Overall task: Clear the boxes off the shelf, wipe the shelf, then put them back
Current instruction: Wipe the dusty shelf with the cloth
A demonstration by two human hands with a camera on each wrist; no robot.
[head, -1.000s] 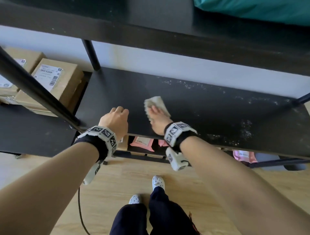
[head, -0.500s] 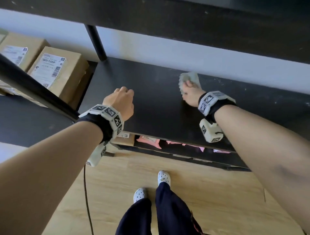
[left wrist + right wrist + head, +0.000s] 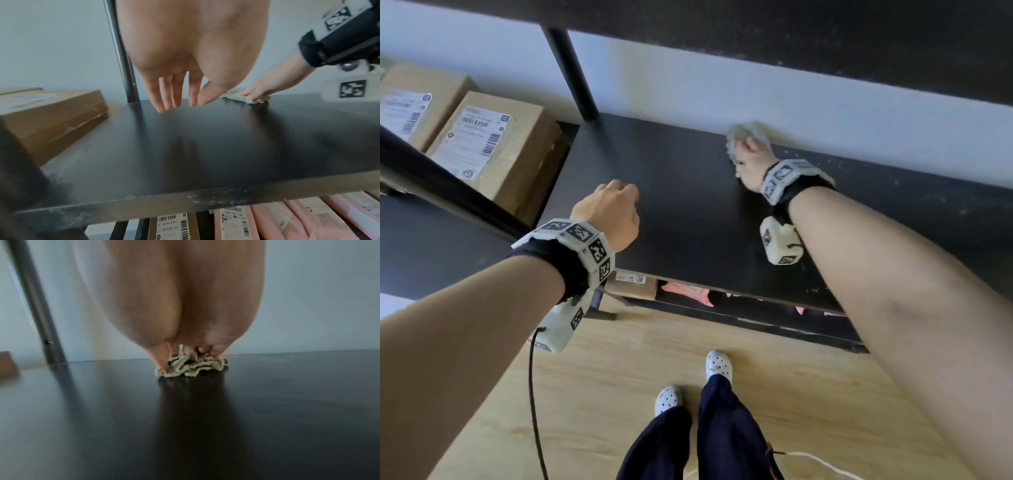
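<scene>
Pressing a crumpled cloth (image 3: 193, 365) onto the black shelf (image 3: 681, 219), your right hand (image 3: 751, 161) grips it; your left hand (image 3: 179, 91) hangs loose, holding nothing.

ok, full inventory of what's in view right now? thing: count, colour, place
shelf: one, black, in front of the person; dusty specks at right and on the front edge
cloth: one, pale greenish, bunched on the shelf near the back wall
cardboard boxes: two, brown with white labels, on the neighbouring surface to the left
upright post: one, black, back left corner of the shelf
pink parcels: several, pink, on the level below
labelled box: one, brown, on the level below, left of the parcels
floor: light wood
cable: one, black, hanging from the left wrist unit
right hand: pressing the cloth onto the shelf
left hand: fingers relaxed, above the shelf, holding nothing
</scene>
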